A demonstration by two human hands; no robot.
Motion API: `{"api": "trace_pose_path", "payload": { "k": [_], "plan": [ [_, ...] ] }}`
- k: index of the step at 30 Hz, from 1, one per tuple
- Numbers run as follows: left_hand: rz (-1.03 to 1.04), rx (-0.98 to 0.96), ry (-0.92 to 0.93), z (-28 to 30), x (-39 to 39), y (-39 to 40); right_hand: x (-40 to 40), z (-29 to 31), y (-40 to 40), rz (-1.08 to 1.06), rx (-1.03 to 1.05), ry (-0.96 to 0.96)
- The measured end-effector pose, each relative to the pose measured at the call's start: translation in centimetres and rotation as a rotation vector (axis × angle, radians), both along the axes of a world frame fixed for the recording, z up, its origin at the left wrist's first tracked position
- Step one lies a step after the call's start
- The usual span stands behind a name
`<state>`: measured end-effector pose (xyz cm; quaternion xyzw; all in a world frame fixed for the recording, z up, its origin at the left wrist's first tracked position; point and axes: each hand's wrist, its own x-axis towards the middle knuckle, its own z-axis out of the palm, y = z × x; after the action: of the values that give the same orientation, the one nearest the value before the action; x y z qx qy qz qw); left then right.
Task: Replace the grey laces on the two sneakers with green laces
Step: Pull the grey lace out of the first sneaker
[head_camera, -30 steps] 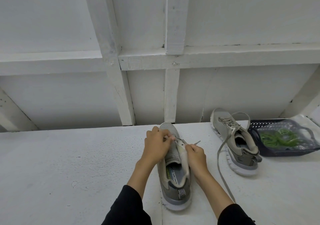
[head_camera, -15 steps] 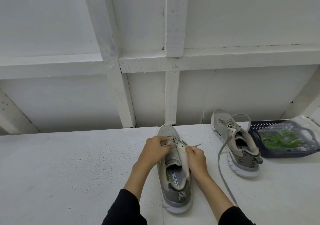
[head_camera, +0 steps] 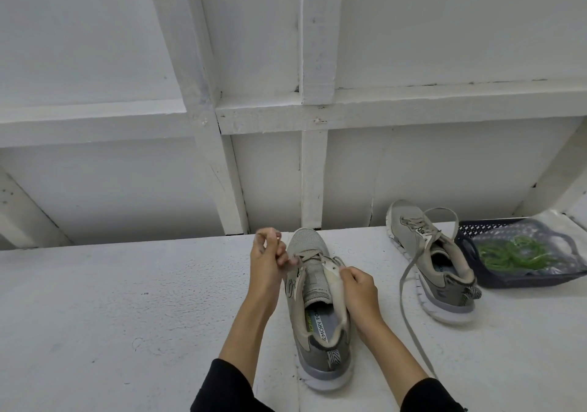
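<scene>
Head view, materials: Your near sneaker [head_camera: 320, 313] is grey knit mesh with a thick white foam sole, toe pointing away from you, standing on a rough, white-painted table [head_camera: 111, 316]. White boards and beams form the wall behind.
Head view, second sneaker: To the right of your right hand stands the other sneaker [head_camera: 432, 262], its flat grey lace [head_camera: 409, 287] looping loose and trailing down the table beside your right forearm.
Head view, basket: Further right, a dark plastic lattice basket [head_camera: 495, 280] holds the coiled green laces [head_camera: 508, 254] on a clear bag.
Head view, change: Half a second ago your left hand sat low on the eyelets; it has since lifted up and to the left, drawing lace out of the near sneaker.
Head view, left hand: Your left hand [head_camera: 268, 257] is raised beside the toe, fingers curled, pinching a strand of the near sneaker's lace [head_camera: 309, 256].
Head view, right hand: Your right hand [head_camera: 357, 287] grips the shoe's right eyelet flap, thumb on top, steadying it.
</scene>
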<state>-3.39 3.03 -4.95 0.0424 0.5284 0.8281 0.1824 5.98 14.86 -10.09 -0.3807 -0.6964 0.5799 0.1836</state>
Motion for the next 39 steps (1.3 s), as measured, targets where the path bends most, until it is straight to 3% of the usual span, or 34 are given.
{"api": "trace_pose_path", "payload": {
  "k": [3,7,11,13,16,19,27,31,39],
  "plan": [
    [0.073,-0.194,0.072,-0.2,-0.6,-1.2,0.1,0.0,0.0,-0.002,-0.006,-0.001],
    [0.146,-0.663,0.304,-1.7,-1.0,-2.8,0.1,0.2,-0.1,-0.003,-0.007,-0.001],
    [-0.026,-1.183,0.338,-3.6,-1.1,-4.1,0.2,0.3,-0.2,-0.011,0.012,0.002],
    [-0.016,-1.325,0.398,-3.8,-0.6,-4.0,0.2,0.6,-0.1,0.012,0.056,0.000],
    [0.027,-1.242,0.546,-2.5,0.7,-3.0,-0.1,1.6,-0.3,0.067,0.169,-0.009],
    [-0.113,-1.153,0.526,-1.0,1.9,-1.5,-0.8,2.7,-0.3,0.113,0.302,-0.044],
    [-0.171,-1.282,0.508,-0.2,1.6,0.5,-3.5,3.7,-0.3,0.229,0.619,-0.361],
    [-0.093,-1.264,0.483,-0.1,1.4,0.4,-3.8,3.8,-0.2,0.215,0.679,-0.397],
    [-0.068,-0.989,0.341,-3.1,0.1,-1.9,-2.3,3.3,1.7,0.129,0.536,-0.287]
  ]
}}
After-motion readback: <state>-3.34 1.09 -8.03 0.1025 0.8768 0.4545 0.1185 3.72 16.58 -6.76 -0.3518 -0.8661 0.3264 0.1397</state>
